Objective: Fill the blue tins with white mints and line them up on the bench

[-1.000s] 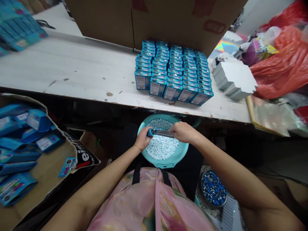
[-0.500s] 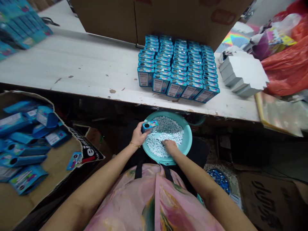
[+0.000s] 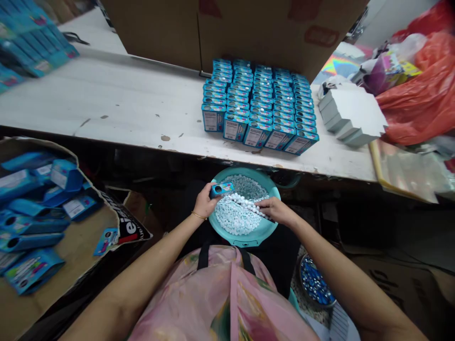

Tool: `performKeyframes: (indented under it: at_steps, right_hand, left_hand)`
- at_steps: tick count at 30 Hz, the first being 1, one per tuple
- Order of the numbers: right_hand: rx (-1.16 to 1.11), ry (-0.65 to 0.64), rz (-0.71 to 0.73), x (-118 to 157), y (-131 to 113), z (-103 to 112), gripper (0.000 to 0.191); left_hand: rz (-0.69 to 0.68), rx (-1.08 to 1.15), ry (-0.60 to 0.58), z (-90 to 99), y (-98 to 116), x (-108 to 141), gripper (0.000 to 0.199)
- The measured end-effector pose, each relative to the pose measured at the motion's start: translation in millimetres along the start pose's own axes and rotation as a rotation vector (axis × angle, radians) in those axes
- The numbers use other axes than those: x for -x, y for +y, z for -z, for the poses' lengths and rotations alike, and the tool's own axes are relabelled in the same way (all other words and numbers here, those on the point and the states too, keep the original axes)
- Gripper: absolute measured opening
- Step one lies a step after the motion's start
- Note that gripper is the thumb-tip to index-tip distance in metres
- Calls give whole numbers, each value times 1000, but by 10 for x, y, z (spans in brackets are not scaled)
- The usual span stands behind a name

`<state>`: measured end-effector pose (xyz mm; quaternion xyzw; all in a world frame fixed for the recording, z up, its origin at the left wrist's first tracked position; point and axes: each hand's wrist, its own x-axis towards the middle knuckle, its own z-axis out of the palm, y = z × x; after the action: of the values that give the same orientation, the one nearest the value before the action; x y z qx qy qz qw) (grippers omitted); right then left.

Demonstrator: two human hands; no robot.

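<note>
Hundreds of candies (image 3: 234,218), teal basin (image 3: 245,240)

Left hand (image 3: 207,202) grips a small blue tin (image 3: 221,190) over a teal plastic basin (image 3: 245,240) heaped with pale mints (image 3: 234,218). Right hand (image 3: 275,210) holds a slim metal strip (image 3: 261,212) lined with white mints (image 3: 245,203), its far end near the tin. Beyond, blue tins (image 3: 258,111) stand in tight rows on a chipped white workbench (image 3: 117,99), against a cardboard box (image 3: 249,28). Blue packets (image 3: 35,222) lie on flattened cardboard at left. Low right, a round tray of blue pieces (image 3: 314,282).
</note>
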<state>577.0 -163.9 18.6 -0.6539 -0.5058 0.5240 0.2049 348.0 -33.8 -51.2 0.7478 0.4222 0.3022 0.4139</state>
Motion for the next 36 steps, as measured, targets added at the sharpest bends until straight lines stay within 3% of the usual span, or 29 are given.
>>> performKeyframes:
  at_steps: [9,17,24,28,32,36]
  right_hand:
    - [472,-23,37,-67,-773,187,25]
    - [736,-41,65,-62,-1031,219,24]
    - [745,-2,60,-7,-1015,205,23]
    - [644,24,76,174,-929,293,26]
    - [420,120,36,409,-666,398,31]
    - [196,242,-25,504,-315,375,36]
  left_hand:
    - [-169,-98,-94,-102,78,59,41]
    - [-161,-122,-99,-109,20,48,42]
    - [-153,-58,-85,-134,5,50,41]
    - [-139,9,-67,-79,17,76,40]
    - [-119,107,-114,14,87,139,41]
    - [-243,68,-153,37,196,158,41]
